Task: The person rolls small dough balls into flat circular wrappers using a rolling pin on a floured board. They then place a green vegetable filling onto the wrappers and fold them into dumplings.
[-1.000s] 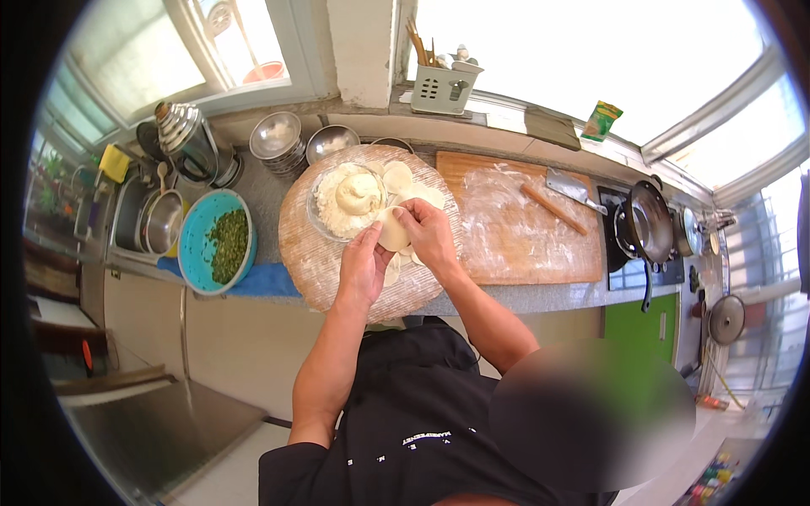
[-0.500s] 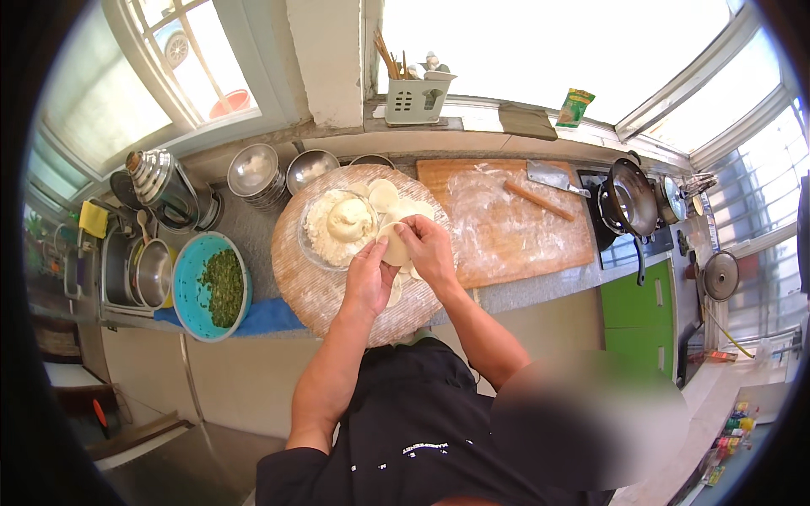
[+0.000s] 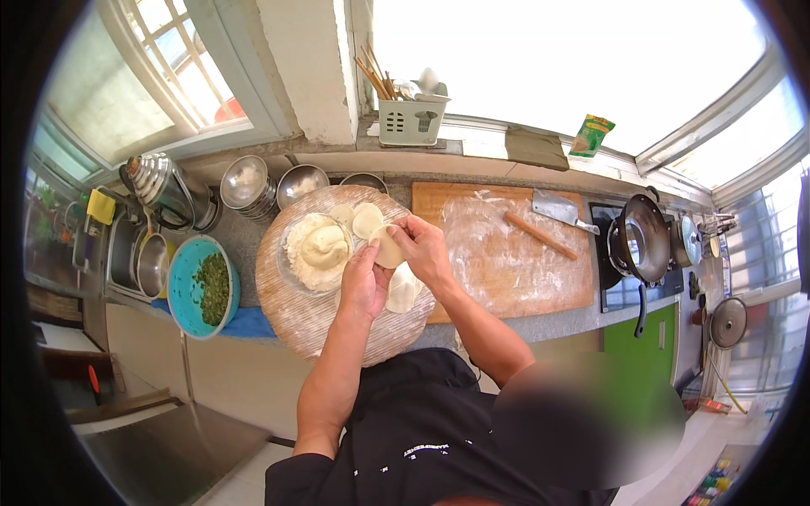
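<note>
A thin round dough wrapper (image 3: 389, 251) is pinched at its edges between my left hand (image 3: 363, 282) and my right hand (image 3: 424, 253). I hold it above a round, floured wooden board (image 3: 312, 337). Beside my left hand stands a bowl of flour (image 3: 305, 266) with a lump of dough (image 3: 324, 245) in it. More flat wrappers (image 3: 367, 220) lie at the far side of the board, and others (image 3: 404, 291) rest below and between my hands, partly covered by them.
To the right lies a rectangular floured board (image 3: 481, 270) with a rolling pin (image 3: 540, 234) and a cleaver (image 3: 558, 211). Beyond it, a wok (image 3: 639, 240) sits on the stove. At left is a turquoise basin (image 3: 181, 282) of chopped greens (image 3: 213, 289); metal bowls (image 3: 245, 181) stand behind.
The view has shifted a little, so the counter appears lower. Both hands still grip the wrapper, its flat side now showing more fully between my fingers.
</note>
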A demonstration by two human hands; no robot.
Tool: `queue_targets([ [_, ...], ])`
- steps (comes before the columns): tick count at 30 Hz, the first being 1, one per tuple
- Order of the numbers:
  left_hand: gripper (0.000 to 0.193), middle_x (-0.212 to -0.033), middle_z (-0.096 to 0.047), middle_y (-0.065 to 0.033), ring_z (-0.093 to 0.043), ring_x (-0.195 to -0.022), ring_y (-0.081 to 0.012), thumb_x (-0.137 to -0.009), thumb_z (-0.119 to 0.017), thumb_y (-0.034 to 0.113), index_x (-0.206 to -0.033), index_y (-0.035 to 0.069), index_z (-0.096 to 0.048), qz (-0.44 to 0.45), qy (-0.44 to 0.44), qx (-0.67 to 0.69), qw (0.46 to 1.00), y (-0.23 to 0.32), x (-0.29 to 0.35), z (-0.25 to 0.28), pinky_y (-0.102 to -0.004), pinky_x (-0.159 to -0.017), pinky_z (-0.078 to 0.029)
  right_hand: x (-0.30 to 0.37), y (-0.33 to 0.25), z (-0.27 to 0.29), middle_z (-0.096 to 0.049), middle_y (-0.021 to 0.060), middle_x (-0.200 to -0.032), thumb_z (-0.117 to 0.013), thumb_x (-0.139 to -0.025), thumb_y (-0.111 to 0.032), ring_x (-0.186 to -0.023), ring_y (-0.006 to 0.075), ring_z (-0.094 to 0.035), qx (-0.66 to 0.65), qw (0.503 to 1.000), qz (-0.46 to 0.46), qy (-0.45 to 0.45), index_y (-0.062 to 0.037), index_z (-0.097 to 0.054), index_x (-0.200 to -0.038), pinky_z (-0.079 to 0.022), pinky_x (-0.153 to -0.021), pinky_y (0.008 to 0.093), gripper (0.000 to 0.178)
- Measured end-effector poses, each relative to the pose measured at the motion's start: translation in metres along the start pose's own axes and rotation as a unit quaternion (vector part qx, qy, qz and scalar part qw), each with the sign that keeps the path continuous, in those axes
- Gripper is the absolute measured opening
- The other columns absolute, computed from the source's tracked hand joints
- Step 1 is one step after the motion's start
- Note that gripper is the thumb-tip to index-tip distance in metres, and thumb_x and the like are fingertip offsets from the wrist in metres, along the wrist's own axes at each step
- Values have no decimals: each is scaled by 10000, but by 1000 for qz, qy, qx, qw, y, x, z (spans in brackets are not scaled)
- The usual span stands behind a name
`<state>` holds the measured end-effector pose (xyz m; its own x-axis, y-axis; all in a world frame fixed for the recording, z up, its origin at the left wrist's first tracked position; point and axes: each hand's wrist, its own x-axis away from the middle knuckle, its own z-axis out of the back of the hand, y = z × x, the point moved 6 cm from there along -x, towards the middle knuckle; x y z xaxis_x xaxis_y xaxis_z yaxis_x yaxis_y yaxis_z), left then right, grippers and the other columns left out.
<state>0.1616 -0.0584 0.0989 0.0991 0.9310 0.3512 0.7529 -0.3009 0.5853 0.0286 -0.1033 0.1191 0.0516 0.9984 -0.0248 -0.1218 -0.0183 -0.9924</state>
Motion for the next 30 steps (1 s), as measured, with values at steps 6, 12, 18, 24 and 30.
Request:
queue_targets([
  [6, 352, -1396, -659, -110, -659, -1269, -204, -1118, -549, 187, -1402, -19, -578, -25, 21, 10, 999, -4, -9, -10, -365, -1126, -535, -17, -11, 10, -731, 55, -827, -739, -1004, -146, -759, 93, -628, 29, 999, 0, -45, 16, -754, -1057, -526, -692, 282, 172],
  [12, 346, -1367, -682, -127, -679, -1245, -218, -1112, -565, 183, -1388, -24, -584, -34, 44, 25, 998, -2, -14, -8, -375, -1104, -552, -47, -17, 21, -669, -8, -769, -722, -1038, -153, -700, 57, -566, 36, 998, 47, -14, 12, -748, -1080, -486, -630, 260, 173],
  [18, 344, -1344, -697, -135, -698, -1223, -222, -1111, -579, 188, -1373, -35, -587, -36, 68, 41, 996, 3, -15, 4, -370, -1071, -577, -102, -51, 34, -590, -12, -681, -710, -1031, -166, -624, 65, -501, 101, 989, 108, 29, 11, -733, -1178, -442, -574, 291, 231],
  [24, 342, -1342, -699, -135, -702, -1219, -215, -1112, -580, 184, -1370, -39, -585, -47, 71, 53, 995, 14, -12, 9, -360, -1058, -588, -161, -70, 23, -745, 205, -854, -659, -979, -194, -845, 418, -728, 204, 972, 112, 38, -46, -708, -1328, -551, -800, 505, 382],
  [30, 339, -1349, -697, -129, -700, -1223, -216, -1120, -564, 188, -1376, -34, -581, -43, 54, 66, 995, 20, -13, 15, -365, -1067, -586, -205, -68, 10, -753, 296, -982, -605, -943, -155, -957, 483, -724, 302, 945, 124, 23, 18, -632, -1429, -555, -880, 562, 517],
])
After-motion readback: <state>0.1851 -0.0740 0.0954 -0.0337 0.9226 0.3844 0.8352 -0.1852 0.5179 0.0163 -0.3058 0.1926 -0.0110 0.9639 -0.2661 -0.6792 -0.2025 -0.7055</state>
